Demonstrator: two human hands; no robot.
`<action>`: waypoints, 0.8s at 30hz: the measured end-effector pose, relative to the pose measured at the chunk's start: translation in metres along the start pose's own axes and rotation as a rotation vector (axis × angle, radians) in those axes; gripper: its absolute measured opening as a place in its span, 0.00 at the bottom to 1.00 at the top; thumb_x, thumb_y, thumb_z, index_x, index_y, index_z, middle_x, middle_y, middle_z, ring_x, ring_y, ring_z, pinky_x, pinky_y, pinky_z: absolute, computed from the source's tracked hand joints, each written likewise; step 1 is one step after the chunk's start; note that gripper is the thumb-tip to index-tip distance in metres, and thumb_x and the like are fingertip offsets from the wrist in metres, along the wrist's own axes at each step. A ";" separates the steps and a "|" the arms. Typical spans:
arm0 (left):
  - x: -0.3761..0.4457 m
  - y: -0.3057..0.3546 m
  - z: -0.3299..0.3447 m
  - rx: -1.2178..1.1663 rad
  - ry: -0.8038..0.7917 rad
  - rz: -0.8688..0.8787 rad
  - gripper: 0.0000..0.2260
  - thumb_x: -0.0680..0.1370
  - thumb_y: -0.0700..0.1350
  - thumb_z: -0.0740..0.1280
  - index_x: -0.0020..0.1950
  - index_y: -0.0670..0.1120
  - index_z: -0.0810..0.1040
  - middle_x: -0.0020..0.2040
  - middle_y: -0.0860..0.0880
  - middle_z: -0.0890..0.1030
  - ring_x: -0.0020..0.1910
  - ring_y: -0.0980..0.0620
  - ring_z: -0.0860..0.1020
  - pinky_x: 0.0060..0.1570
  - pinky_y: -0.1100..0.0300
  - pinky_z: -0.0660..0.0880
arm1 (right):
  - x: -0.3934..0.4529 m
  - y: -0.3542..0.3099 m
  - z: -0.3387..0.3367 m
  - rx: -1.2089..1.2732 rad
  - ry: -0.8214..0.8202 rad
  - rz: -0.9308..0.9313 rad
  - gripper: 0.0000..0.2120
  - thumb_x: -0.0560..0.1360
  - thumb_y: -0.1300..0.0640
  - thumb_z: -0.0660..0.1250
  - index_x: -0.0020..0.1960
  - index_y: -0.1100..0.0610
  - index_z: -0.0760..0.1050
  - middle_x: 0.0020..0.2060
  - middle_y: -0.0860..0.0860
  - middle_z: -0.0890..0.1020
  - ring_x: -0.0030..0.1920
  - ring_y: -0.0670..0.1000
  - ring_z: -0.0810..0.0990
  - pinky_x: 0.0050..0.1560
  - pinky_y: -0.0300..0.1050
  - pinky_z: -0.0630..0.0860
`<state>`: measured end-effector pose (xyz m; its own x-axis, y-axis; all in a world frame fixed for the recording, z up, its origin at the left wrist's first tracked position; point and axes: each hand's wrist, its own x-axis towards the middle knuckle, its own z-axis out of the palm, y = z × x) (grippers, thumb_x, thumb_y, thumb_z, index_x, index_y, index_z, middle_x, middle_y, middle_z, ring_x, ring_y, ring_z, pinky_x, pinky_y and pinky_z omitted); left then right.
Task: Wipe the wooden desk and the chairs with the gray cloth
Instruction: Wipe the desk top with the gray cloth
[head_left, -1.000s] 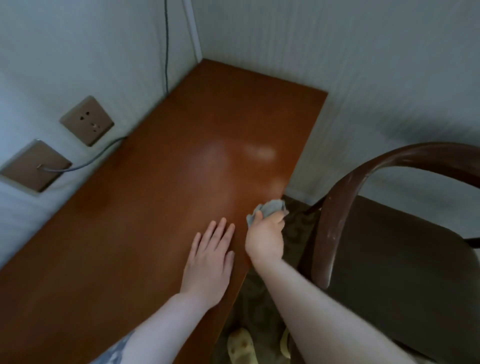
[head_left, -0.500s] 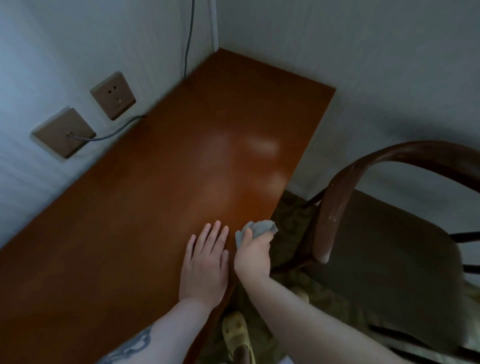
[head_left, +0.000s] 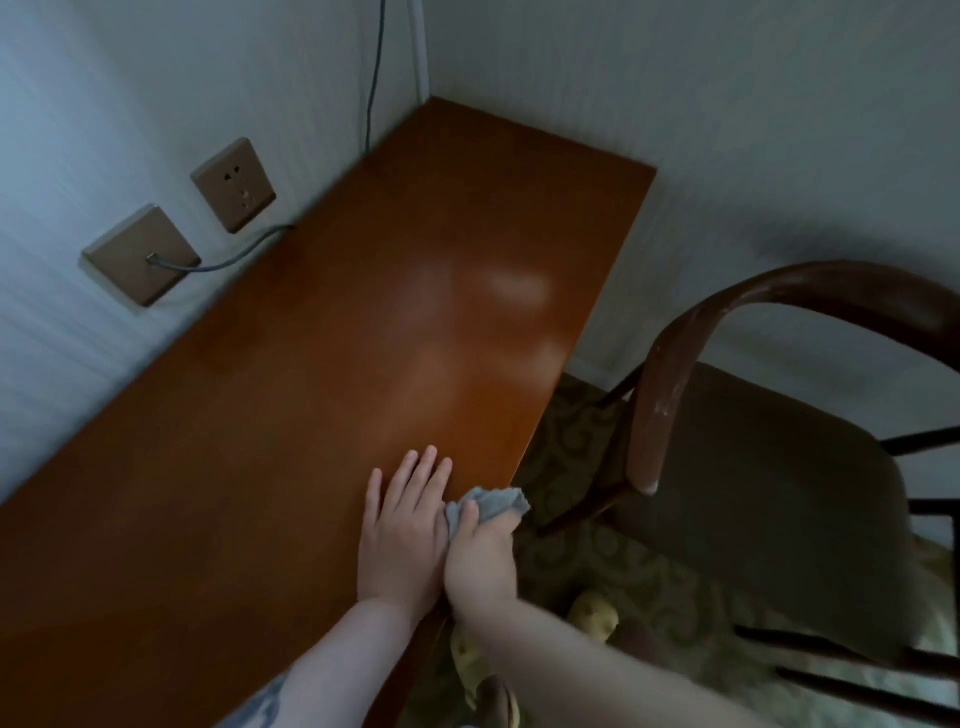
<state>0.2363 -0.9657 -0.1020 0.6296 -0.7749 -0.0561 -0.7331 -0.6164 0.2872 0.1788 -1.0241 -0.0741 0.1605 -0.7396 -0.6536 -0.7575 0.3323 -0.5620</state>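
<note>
Hands sit together at six o'clock on the near desk edge: the right hand (head_left: 480, 564), fingers curled round the crumpled gray cloth (head_left: 488, 505), has slid back along that edge until it touches the flat left hand (head_left: 404, 540), whose fingers lie straight on the glossy brown wooden desk (head_left: 322, 415). Edge wiping looks under way; the dark curved-back wooden chair (head_left: 769, 467) at three o'clock seems untouched

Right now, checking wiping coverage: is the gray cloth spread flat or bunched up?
Bunched up: the gray cloth is crumpled in the right hand at the wooden desk edge.
</note>
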 end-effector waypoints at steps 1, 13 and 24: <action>-0.006 -0.003 -0.001 0.014 -0.013 0.005 0.23 0.82 0.53 0.44 0.73 0.51 0.67 0.73 0.52 0.67 0.75 0.52 0.60 0.73 0.47 0.55 | 0.005 -0.006 -0.003 -0.027 0.000 0.030 0.17 0.82 0.47 0.54 0.66 0.55 0.60 0.59 0.53 0.78 0.54 0.52 0.80 0.52 0.44 0.77; -0.086 -0.032 -0.005 0.086 -0.063 -0.002 0.23 0.83 0.53 0.39 0.76 0.54 0.60 0.75 0.53 0.64 0.76 0.52 0.57 0.73 0.49 0.51 | -0.045 0.035 0.013 0.004 -0.091 0.011 0.14 0.82 0.47 0.53 0.64 0.53 0.60 0.57 0.52 0.78 0.49 0.48 0.78 0.50 0.43 0.75; -0.101 -0.036 -0.006 0.012 0.019 -0.015 0.22 0.82 0.52 0.46 0.74 0.53 0.65 0.74 0.51 0.66 0.76 0.52 0.58 0.74 0.45 0.55 | -0.032 0.034 0.019 -0.006 -0.005 -0.033 0.19 0.82 0.44 0.51 0.65 0.56 0.61 0.57 0.55 0.78 0.53 0.55 0.79 0.49 0.47 0.75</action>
<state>0.2008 -0.8646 -0.1008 0.6449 -0.7631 -0.0423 -0.7266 -0.6294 0.2754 0.1598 -0.9776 -0.0822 0.1886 -0.7471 -0.6374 -0.7557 0.3041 -0.5800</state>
